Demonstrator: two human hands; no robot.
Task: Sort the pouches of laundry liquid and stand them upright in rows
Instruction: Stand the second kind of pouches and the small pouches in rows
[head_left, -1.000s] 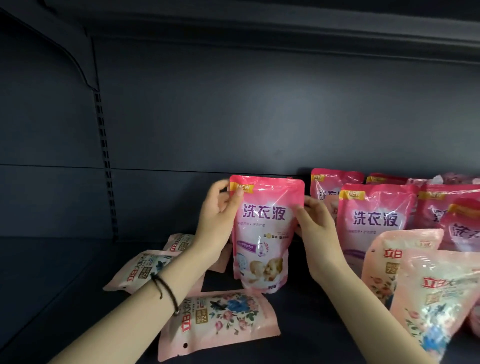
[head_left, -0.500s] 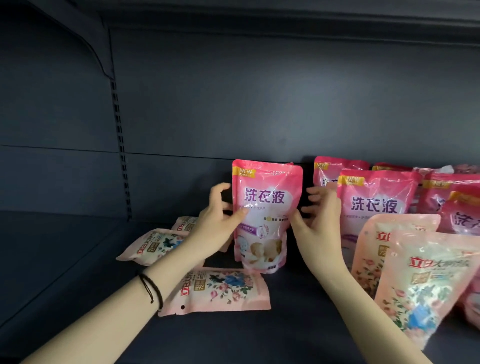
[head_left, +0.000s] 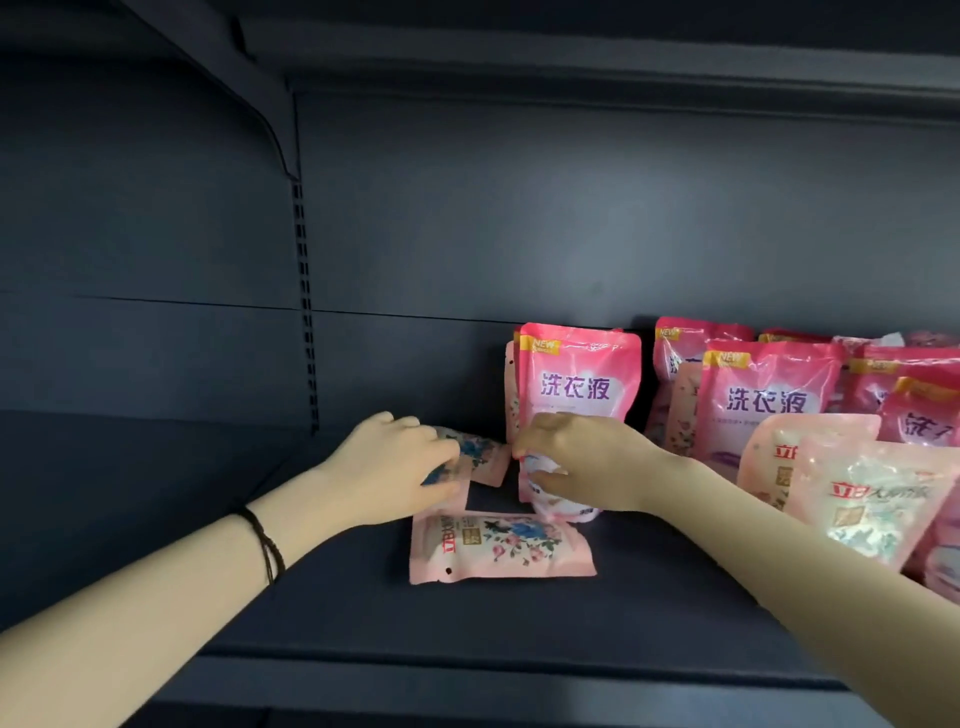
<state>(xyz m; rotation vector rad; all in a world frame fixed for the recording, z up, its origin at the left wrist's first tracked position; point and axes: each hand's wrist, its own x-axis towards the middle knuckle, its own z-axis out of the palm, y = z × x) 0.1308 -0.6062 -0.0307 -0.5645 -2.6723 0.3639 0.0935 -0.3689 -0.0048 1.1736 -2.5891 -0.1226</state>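
Pouch in pink (head_left: 579, 387) stands upright on the shelf (head_left: 519, 623), its lower edge pinched in my right grip (head_left: 587, 462); my left grip (head_left: 395, 462) holds a flat floral pouch (head_left: 485, 457) just beside.

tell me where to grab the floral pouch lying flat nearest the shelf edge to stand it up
Probably pinch the flat sealed end with the punched hole, at the left of the floral pouch, coming from above left. It lies face up, lengthwise along the shelf, and that end looks thin and free.
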